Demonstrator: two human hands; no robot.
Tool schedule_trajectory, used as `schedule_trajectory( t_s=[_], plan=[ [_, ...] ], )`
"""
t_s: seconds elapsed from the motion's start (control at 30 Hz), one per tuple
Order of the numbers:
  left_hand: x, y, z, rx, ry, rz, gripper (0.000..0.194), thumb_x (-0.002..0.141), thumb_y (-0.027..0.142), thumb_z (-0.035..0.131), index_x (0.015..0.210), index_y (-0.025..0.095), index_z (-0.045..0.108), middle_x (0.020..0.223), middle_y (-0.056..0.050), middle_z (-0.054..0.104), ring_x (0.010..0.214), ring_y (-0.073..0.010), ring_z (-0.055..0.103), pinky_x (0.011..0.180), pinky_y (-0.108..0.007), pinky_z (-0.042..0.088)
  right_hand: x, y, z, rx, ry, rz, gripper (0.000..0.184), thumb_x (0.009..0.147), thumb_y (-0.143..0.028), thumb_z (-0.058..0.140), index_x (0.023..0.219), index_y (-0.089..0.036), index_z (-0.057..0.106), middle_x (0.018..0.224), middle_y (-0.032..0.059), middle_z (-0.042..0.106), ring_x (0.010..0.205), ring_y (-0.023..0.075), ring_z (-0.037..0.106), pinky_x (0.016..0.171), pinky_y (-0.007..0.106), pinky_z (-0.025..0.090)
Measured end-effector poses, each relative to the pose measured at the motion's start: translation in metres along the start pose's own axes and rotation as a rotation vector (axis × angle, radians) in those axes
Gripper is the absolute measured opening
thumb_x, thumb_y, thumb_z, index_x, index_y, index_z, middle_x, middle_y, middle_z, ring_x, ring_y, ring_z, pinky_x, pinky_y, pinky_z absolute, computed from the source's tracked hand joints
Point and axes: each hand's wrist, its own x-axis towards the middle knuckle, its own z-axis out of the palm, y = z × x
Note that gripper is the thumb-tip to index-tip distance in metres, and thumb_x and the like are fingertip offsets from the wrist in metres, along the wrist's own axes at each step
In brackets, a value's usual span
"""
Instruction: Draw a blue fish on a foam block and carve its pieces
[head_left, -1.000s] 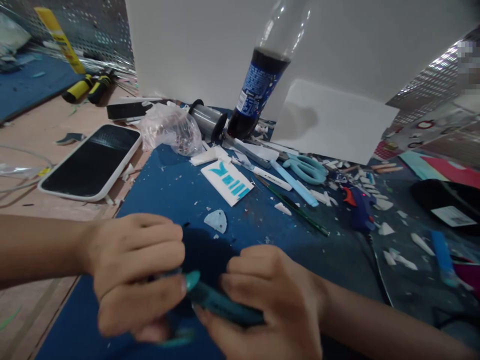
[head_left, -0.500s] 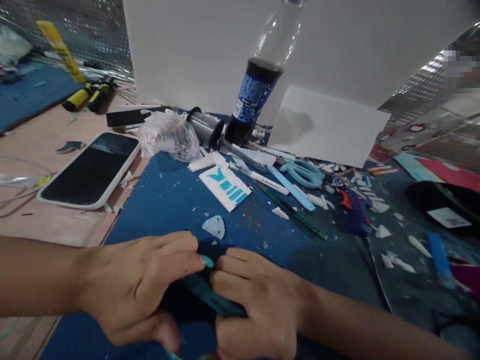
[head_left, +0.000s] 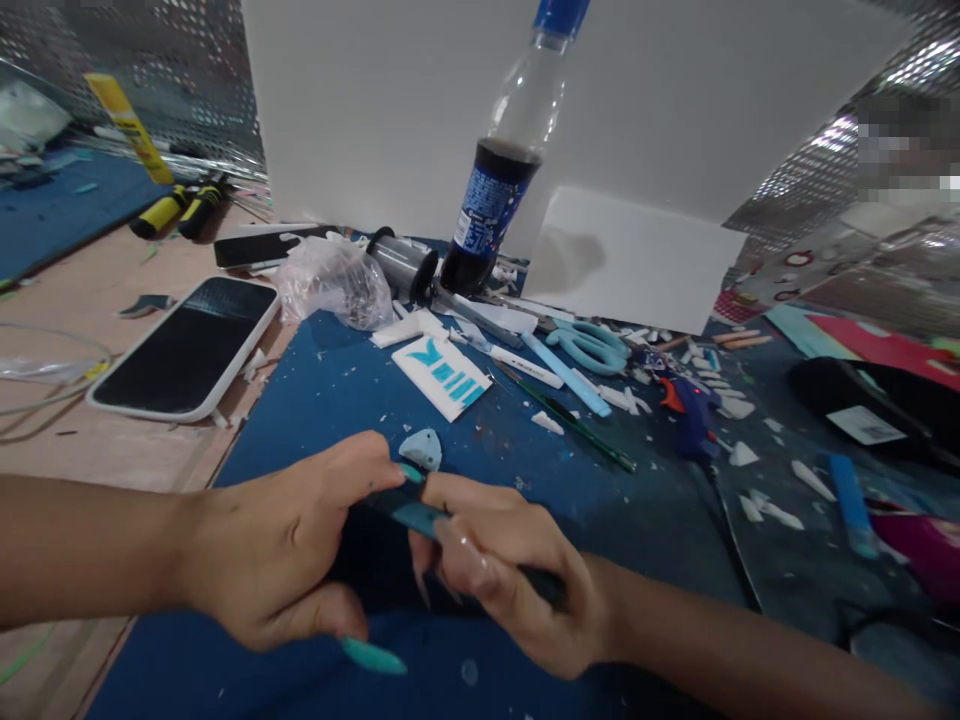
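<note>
A long, narrow, dark bluish strip (head_left: pixel 416 514) lies between my hands, low over the blue mat (head_left: pixel 300 690); its exact kind cannot be made out. My right hand (head_left: pixel 510 565) is closed round it, thumb along its upper side and fingers curled beneath. My left hand (head_left: pixel 292 540) grips the strip's left end with curled fingers, partly hidden from view. The left thumb, with a long turquoise nail, points down and away from the strip. Just beyond my fingertips a small pale-blue rounded piece with holes (head_left: pixel 421 449) rests on the mat.
A white card with blue marks (head_left: pixel 441 375), blue scissors (head_left: pixel 589 347) and a cola bottle (head_left: pixel 491 205) stand or lie ahead. At left is a phone (head_left: pixel 187 350). On the right are a glue gun (head_left: pixel 690 415), its cable and many white scraps.
My right hand has turned so its thumb shows on top of the strip. My left thumb has come into fuller view. The camera has shifted slightly.
</note>
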Motion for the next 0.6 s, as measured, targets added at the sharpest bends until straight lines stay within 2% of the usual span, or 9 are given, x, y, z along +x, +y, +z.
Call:
schedule_trajectory(
  t_s=[0.17,0.23,0.3,0.37,0.4,0.47,0.5,0.53,0.6],
  plan=[
    [-0.002,-0.003,-0.002,0.032,-0.008,-0.022,0.068,0.115,0.055,0.031,0.166,0.016,0.009,0.116,-0.017,0.06,0.098,-0.0303,0.069,0.085,-0.045,0.066,0.005,-0.004,0.012,0.255,0.171,0.209,0.048,0.114,-0.041,0.045,0.07,-0.023,0.043,0.075,0.0007,0.056,0.062,0.0108,0.053,0.057,0.026,0.045],
    [0.0,-0.009,-0.002,0.052,0.026,-0.025,0.067,0.115,0.053,0.033,0.166,0.017,0.01,0.121,-0.017,0.058,0.106,-0.0312,0.068,0.089,-0.046,0.066,0.01,-0.004,0.009,0.244,0.183,0.258,0.052,0.113,-0.046,0.047,0.067,-0.023,0.044,0.071,-0.0002,0.056,0.056,0.0099,0.052,0.053,0.026,0.044],
    [0.004,-0.019,-0.001,0.078,0.14,0.0,0.065,0.114,0.05,0.041,0.165,0.019,0.017,0.119,-0.015,0.055,0.11,-0.0306,0.064,0.092,-0.047,0.065,0.015,-0.007,0.0,0.129,0.214,0.23,0.053,0.114,-0.045,0.046,0.065,-0.023,0.046,0.059,-0.0044,0.048,0.049,0.0097,0.049,0.051,0.026,0.042],
    [0.007,-0.029,0.0,0.141,0.334,0.039,0.068,0.108,0.049,0.058,0.162,0.025,0.025,0.129,-0.015,0.05,0.122,-0.033,0.058,0.101,-0.053,0.062,0.021,-0.013,-0.014,-0.141,0.287,0.116,0.054,0.115,-0.039,0.04,0.063,-0.023,0.048,0.054,-0.0043,0.049,0.048,0.0102,0.048,0.055,0.027,0.044],
    [0.009,-0.033,0.0,0.162,0.36,0.022,0.074,0.104,0.045,0.067,0.162,0.028,0.024,0.136,-0.015,0.046,0.131,-0.035,0.053,0.106,-0.056,0.059,0.023,-0.017,-0.023,-0.35,0.31,0.055,0.055,0.115,-0.036,0.037,0.064,-0.022,0.051,0.056,-0.0026,0.054,0.05,0.0108,0.049,0.059,0.029,0.045],
    [0.012,-0.039,0.002,0.172,0.342,-0.036,0.085,0.099,0.038,0.073,0.163,0.027,0.017,0.149,-0.019,0.041,0.14,-0.0386,0.05,0.106,-0.057,0.06,0.027,-0.026,-0.043,-0.53,0.371,0.029,0.05,0.112,-0.035,0.039,0.066,-0.022,0.054,0.062,0.0009,0.057,0.057,0.0136,0.05,0.061,0.032,0.041],
    [0.014,-0.04,0.002,0.161,0.293,-0.07,0.087,0.099,0.037,0.072,0.163,0.026,0.014,0.151,-0.021,0.043,0.139,-0.0389,0.053,0.103,-0.055,0.063,0.029,-0.03,-0.053,-0.799,0.388,0.057,0.046,0.109,-0.034,0.041,0.067,-0.022,0.054,0.064,0.0017,0.056,0.058,0.0146,0.049,0.06,0.033,0.039],
    [0.015,-0.04,0.003,0.148,0.239,-0.097,0.085,0.101,0.038,0.071,0.163,0.023,0.015,0.15,-0.022,0.047,0.134,-0.038,0.059,0.098,-0.052,0.066,0.031,-0.033,-0.064,-1.064,0.38,0.163,0.042,0.108,-0.033,0.042,0.071,-0.021,0.058,0.068,0.0041,0.058,0.064,0.0173,0.052,0.064,0.034,0.04],
    [0.018,-0.038,0.006,0.128,0.132,-0.13,0.07,0.105,0.039,0.065,0.159,0.021,0.025,0.14,-0.02,0.059,0.122,-0.0331,0.071,0.092,-0.044,0.068,0.033,-0.034,-0.083,-1.446,0.323,0.529,0.035,0.107,-0.027,0.04,0.092,-0.016,0.069,0.084,0.0104,0.066,0.077,0.0224,0.059,0.071,0.036,0.043]
  ],
)
